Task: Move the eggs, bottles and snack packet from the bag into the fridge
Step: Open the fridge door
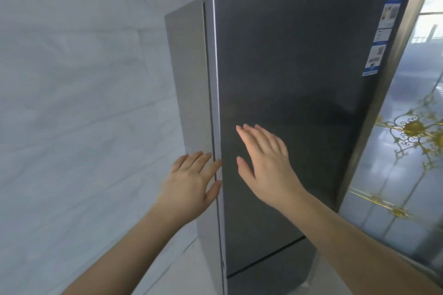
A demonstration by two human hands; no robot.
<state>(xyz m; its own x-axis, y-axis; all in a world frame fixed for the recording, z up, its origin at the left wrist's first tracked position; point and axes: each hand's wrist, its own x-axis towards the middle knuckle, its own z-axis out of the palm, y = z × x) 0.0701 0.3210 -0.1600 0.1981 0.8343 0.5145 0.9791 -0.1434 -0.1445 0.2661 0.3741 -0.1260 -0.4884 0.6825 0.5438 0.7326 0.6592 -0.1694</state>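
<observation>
A tall grey fridge [299,67] fills the middle of the head view, its upper door closed and a lower door below a dark seam. My left hand [191,182] is open at the door's left edge, fingertips touching the edge. My right hand [266,163] is open and spread, flat against or just in front of the door's face. Neither hand holds anything. The bag, eggs, bottles and snack packet are out of view.
A pale marbled tiled wall [84,103] stands close to the fridge's left side. On the right is a glass door with gold ornament [412,132]. Blue and white stickers [381,36] sit at the fridge door's upper right corner.
</observation>
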